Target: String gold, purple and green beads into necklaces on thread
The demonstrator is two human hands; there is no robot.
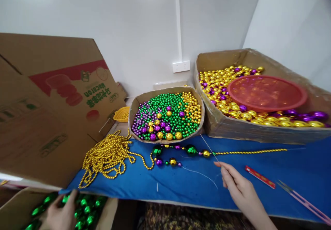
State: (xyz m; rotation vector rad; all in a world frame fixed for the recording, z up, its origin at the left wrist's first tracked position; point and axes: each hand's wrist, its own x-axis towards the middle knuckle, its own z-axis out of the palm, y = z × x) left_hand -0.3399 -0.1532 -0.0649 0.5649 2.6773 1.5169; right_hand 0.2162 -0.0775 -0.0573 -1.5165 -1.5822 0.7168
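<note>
- Right hand [239,188]: closed in a pinch on a thin needle [209,147], fingertips at its near end, far end slanting up-left toward the middle box; over blue cloth [134,185].
- Left hand [60,212]: low at left, in among shiny green balls [87,209] in a lower carton [108,211]; blurred, can't tell if it grips one.
- Bead strand [191,150]: on cloth, left of right hand, in front of middle box; green, purple, gold beads, mixed sizes; pale thread [198,171] trails from its lower end.
- Twisted gold length [250,152]: runs right from strand's upper row.
- Gold bead chain [107,154]: heaped at cloth's left, one run reaching toward strand.
- Middle box [165,141]: small green, purple, gold beads, some larger purple and gold on top.
- Right box [248,132]: gold and purple beads, red basin [267,94] resting on them.
- Yellow basket [121,114]: just left of middle box, small gold beads inside.
- Printed carton [51,119]: far left, text upside down.
- Red strip [260,177], pink-handled snips [302,199]: on cloth, right of right hand.
- White socket [181,66]: on wall behind.
</note>
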